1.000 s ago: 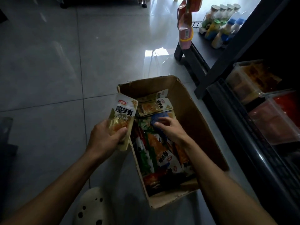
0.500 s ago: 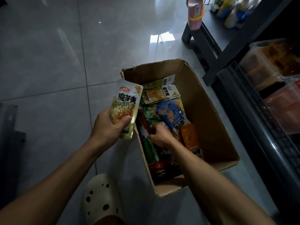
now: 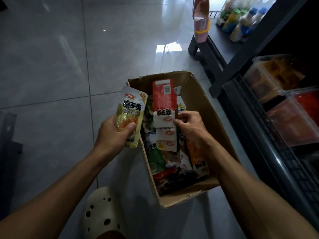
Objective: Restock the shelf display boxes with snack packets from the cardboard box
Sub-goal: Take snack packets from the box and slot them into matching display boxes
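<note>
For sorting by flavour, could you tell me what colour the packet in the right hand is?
Red and white packet, clearest in the head view.

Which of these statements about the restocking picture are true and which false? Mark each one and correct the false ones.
1. The left hand holds a yellow packet. True.
2. The right hand is empty. False: it pinches red-and-white packets lifted above the cardboard box.
3. The cardboard box stands on a shelf. False: it sits on the tiled floor.
4. Bottles stand on a dark rack at the upper right. True.
5. The cardboard box holds no more packets. False: many packets still lie inside.
</note>
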`<state>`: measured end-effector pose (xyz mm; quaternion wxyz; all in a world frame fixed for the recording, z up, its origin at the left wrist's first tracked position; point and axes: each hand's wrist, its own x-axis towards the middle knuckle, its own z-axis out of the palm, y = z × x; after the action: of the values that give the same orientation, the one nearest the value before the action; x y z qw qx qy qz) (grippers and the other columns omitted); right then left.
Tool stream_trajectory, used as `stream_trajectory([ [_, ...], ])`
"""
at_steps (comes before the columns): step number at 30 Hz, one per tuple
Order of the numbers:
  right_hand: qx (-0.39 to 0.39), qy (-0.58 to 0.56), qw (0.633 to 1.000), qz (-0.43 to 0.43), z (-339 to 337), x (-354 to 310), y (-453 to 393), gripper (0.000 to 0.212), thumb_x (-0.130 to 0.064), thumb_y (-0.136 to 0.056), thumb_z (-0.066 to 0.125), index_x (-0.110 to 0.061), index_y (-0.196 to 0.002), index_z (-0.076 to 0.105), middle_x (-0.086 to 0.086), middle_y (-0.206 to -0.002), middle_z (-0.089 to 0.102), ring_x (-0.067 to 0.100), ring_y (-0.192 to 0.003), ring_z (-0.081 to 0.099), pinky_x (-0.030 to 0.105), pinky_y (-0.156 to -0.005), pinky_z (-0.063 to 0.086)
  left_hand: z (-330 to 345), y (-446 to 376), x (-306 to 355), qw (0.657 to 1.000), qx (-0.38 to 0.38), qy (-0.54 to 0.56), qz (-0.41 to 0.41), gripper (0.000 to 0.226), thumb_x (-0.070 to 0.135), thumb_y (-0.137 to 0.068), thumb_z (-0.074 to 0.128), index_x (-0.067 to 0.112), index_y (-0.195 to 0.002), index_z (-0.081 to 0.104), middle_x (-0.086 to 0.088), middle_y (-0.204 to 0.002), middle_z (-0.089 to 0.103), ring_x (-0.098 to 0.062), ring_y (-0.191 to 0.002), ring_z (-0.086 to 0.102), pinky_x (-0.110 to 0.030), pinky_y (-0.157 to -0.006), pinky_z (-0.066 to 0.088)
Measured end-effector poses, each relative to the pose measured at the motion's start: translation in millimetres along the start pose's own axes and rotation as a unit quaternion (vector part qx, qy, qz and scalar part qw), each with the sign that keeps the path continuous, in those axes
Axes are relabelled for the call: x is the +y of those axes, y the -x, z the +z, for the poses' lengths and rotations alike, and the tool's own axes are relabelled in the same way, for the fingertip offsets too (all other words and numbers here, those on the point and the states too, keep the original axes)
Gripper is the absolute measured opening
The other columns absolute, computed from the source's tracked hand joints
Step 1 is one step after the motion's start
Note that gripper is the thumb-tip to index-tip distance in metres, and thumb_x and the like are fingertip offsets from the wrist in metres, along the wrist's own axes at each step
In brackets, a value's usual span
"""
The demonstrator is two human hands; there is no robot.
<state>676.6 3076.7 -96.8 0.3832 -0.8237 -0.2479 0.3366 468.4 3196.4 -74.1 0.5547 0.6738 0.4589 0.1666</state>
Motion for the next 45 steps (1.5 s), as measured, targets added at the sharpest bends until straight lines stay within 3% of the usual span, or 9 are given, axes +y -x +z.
stream_trajectory([
  [6, -0.014, -0.125, 0.991, -0.037, -50, -33, 37, 0.008, -0.009, -0.095, 0.059, -0.004, -0.097, 0.065, 0.009, -0.094, 0.075, 0.02, -0.084, 0.074, 0.031, -0.066, 0.059, 5, 9, 30, 0.997, 0.048, 0.054, 0.03, 0.017, 0.018, -0.095, 0.063, 0.022, -0.11, 0.058, -0.001, -0.102, 0.066, -0.018, -0.09, 0.066, -0.034, -0.069, 0.056],
  [9, -0.034, -0.232, 0.972, -0.021, -72, -49, 55, 0.015, -0.007, -0.096, 0.057, 0.002, -0.107, 0.062, 0.011, -0.097, 0.075, 0.024, -0.087, 0.073, 0.036, -0.071, 0.062, 9, 17, 47, 0.994, 0.018, 0.111, 0.008, 0.016, 0.015, -0.092, 0.065, 0.019, -0.107, 0.059, -0.002, -0.102, 0.067, -0.018, -0.09, 0.067, -0.033, -0.066, 0.056],
  [13, -0.091, -0.36, 0.929, 0.002, -97, -64, 85, 0.014, -0.002, -0.098, 0.048, 0.004, -0.104, 0.059, 0.014, -0.086, 0.072, 0.016, -0.061, 0.07, 0.021, -0.048, 0.055, 18, 29, 72, 0.98, -0.075, 0.168, -0.071, 0.019, 0.011, -0.092, 0.063, 0.018, -0.109, 0.058, -0.011, -0.11, 0.069, -0.028, -0.097, 0.068, -0.049, -0.085, 0.057],
  [18, -0.096, -0.419, 0.903, 0.018, -113, -63, 118, 0.025, -0.012, -0.084, 0.065, -0.001, -0.107, 0.065, 0.021, -0.107, 0.07, 0.033, -0.088, 0.066, 0.04, -0.082, 0.057, 40, 59, 102, 0.922, -0.264, 0.249, -0.137, 0.022, 0.007, -0.098, 0.05, 0.008, -0.119, 0.055, -0.017, -0.105, 0.073, -0.03, -0.093, 0.072, -0.045, -0.082, 0.057],
  [24, 0.024, -0.464, 0.885, 0.035, -136, -66, 152, 0.016, 0.001, -0.096, 0.046, 0.002, -0.096, 0.062, 0.016, -0.085, 0.073, 0.024, -0.072, 0.073, 0.035, -0.063, 0.062, 61, 101, 131, 0.867, -0.401, 0.265, -0.133, 0.028, 0.004, -0.098, 0.047, 0.015, -0.122, 0.056, -0.013, -0.112, 0.073, -0.035, -0.106, 0.068, -0.05, -0.088, 0.057],
  [28, 0.101, -0.462, 0.88, 0.054, -144, -65, 167, 0.017, 0.003, -0.096, 0.047, 0.002, -0.093, 0.064, 0.018, -0.088, 0.073, 0.027, -0.078, 0.071, 0.041, -0.077, 0.061, 68, 123, 138, 0.836, -0.428, 0.313, -0.143, 0.042, 0.013, -0.091, 0.051, 0.008, -0.133, 0.052, -0.018, -0.12, 0.069, -0.036, -0.108, 0.068, -0.046, -0.086, 0.059],
  [32, 0.159, -0.463, 0.87, 0.056, -147, -70, 178, 0.012, 0.002, -0.095, 0.051, 0.004, -0.091, 0.062, 0.028, -0.11, 0.068, 0.04, -0.104, 0.065, 0.054, -0.098, 0.05, 74, 146, 147, 0.779, -0.447, 0.414, -0.147, 0.045, 0.036, -0.104, 0.037, 0.012, -0.139, 0.053, -0.017, -0.135, 0.06, -0.036, -0.124, 0.058, -0.053, -0.105, 0.042],
  [38, 0.204, -0.418, 0.885, 0.037, -162, -80, 193, 0.007, -0.002, -0.095, 0.056, 0.002, -0.092, 0.062, 0.02, -0.093, 0.074, 0.039, -0.097, 0.068, 0.059, -0.099, 0.048, 76, 152, 149, 0.892, -0.386, 0.233, -0.032, 0.043, 0.002, -0.08, 0.072, 0.006, -0.121, 0.06, -0.019, -0.114, 0.071, -0.041, -0.107, 0.067, -0.06, -0.1, 0.046],
  [45, 0.221, -0.318, 0.922, 0.01, -189, -89, 229, 0.017, -0.001, -0.096, 0.055, -0.004, -0.082, 0.064, 0.008, -0.068, 0.07, 0.016, -0.056, 0.063, 0.025, -0.05, 0.051, 68, 157, 169, 0.866, -0.318, 0.372, -0.098, 0.029, -0.006, -0.092, 0.045, -0.002, -0.116, 0.06, -0.025, -0.112, 0.069, -0.043, -0.1, 0.067, -0.054, -0.094, 0.05],
])
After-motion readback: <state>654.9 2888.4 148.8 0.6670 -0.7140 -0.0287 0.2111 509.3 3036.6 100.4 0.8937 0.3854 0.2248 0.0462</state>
